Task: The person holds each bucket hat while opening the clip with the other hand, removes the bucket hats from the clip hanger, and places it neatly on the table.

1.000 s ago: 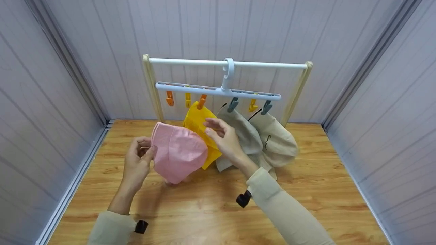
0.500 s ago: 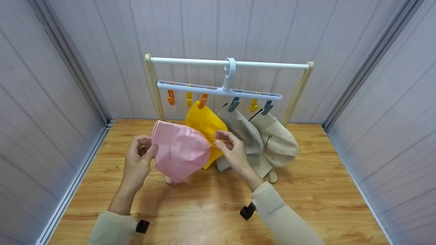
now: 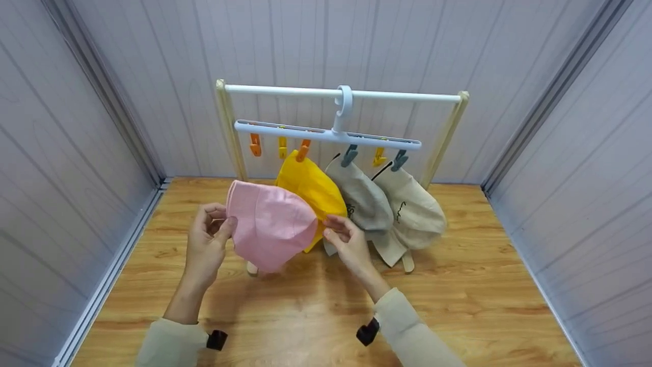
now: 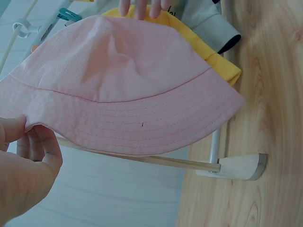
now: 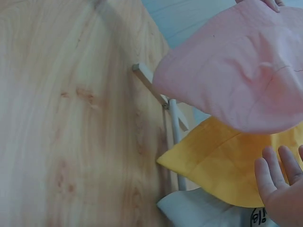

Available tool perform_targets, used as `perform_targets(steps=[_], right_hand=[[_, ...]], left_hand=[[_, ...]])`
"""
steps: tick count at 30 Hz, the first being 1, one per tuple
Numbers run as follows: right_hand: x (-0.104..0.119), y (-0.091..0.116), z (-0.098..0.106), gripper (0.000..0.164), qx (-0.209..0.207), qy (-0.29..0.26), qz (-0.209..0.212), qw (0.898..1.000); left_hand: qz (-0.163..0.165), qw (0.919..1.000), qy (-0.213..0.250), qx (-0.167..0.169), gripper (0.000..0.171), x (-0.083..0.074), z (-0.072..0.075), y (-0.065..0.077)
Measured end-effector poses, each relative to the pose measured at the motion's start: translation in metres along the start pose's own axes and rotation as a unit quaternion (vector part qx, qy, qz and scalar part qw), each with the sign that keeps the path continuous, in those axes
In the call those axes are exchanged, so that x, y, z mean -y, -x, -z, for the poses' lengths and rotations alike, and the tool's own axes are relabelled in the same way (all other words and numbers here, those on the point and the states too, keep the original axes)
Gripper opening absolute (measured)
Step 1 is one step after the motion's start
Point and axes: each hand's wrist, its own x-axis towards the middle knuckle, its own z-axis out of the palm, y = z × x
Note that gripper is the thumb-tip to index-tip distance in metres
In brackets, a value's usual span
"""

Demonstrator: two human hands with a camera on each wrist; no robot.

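A pink bucket hat (image 3: 272,224) is held up in front of the rack, its brim edge pinched between the thumb and fingers of my left hand (image 3: 206,242). In the left wrist view the stitched brim (image 4: 142,120) fans out beyond the fingers. My right hand (image 3: 351,247) is beside the hat's crown, fingers loosely bent. The right wrist view shows those fingers (image 5: 274,165) apart from the pink cloth, in front of a yellow hat (image 3: 310,183). That yellow hat hangs from an orange clip (image 3: 303,151), partly hidden behind the pink one.
A pale blue hanger (image 3: 290,133) hooks over the white rail (image 3: 407,96) of a wooden-legged rack. Dark clips hold a grey hat (image 3: 364,199) and a beige hat (image 3: 417,214). An orange clip (image 3: 255,148) and two yellow clips hold nothing. Panel walls surround the wooden surface (image 3: 285,316).
My right hand has moved down and slightly right, from in front of the yellow hat to beside the pink crown. The pink hat has turned slightly, its crown shifting right. My left hand keeps its pinch.
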Motion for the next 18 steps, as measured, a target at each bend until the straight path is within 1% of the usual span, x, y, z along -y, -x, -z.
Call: perform_targets(steps=[3,7,13,16,18], right_hand=[[-0.009,0.003,-0.001,0.041,-0.008,-0.005,-0.016,1.0],[-0.019,0.007,-0.005,0.039,-0.014,0.003,-0.033,0.999],[-0.033,0.011,-0.016,0.036,-0.016,0.003,-0.044,0.999],[-0.039,0.013,-0.021,0.034,-0.017,0.0,-0.055,0.998],[-0.045,0.013,-0.024,0.034,-0.018,-0.005,-0.07,0.997]], left_hand=[[0.006,0.9999,0.008,-0.003,0.024,0.0,-0.002,0.0],[0.006,0.9999,0.014,-0.007,0.024,-0.001,-0.003,0.002],[0.009,0.9998,0.02,-0.004,0.024,-0.001,-0.005,0.003],[0.011,0.9997,0.021,-0.003,0.024,0.0,-0.006,0.003],[0.012,0.9997,0.02,-0.005,0.023,0.0,-0.007,0.003]])
